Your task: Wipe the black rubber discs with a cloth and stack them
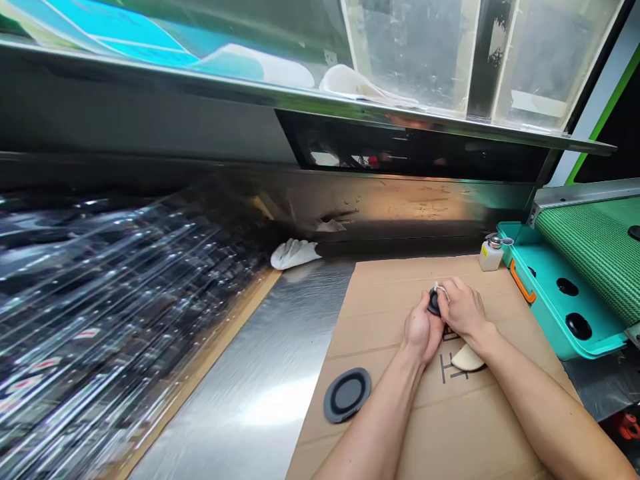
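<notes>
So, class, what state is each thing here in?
Small black part, held
Left hand, closed on it
Right hand, fingers curled beside it
Grey ringed disc, lying flat
Cream pad, partly hidden
White bottle, upright
Turquoise bin, lidless
White glove, unworn
Cardboard sheet, flat
Green belt, running or stopped unclear

One left hand (423, 328), one right hand (463, 310), one bottle (491, 257), one big gray disc (347, 395), three black discs (579, 326) in one box (555, 328).
</notes>
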Demonstrator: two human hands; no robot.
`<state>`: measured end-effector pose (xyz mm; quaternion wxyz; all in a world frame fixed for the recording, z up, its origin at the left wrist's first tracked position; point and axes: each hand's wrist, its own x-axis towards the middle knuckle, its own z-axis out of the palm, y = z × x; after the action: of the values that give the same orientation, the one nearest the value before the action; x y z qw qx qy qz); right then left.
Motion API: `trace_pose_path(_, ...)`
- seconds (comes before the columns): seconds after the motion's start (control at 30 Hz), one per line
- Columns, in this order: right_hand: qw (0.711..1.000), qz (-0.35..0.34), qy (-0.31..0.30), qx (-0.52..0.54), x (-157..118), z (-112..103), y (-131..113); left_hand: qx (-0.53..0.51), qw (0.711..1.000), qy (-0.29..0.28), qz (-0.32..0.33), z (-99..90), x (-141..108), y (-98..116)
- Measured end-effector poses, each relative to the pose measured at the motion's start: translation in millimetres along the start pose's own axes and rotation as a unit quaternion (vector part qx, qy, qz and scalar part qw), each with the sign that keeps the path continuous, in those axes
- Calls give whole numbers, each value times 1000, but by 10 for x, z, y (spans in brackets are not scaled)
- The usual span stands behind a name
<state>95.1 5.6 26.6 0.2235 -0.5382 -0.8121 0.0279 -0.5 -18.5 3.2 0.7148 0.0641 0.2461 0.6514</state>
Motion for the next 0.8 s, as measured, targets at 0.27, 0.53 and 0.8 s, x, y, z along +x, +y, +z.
trace_pose_path(0.27,999,33,-13,-7,-66,-44,72,26,999,-4,22,-56,11,-19)
trace_pose_path(0.53,997,73,-37,-4,-220,-30,-47,13,998,26,53,-72,19,-36)
trace_pose_path(0.8,992,5,-7,126,-296,68,-178,-4,999,26,36,-17,-65,-21)
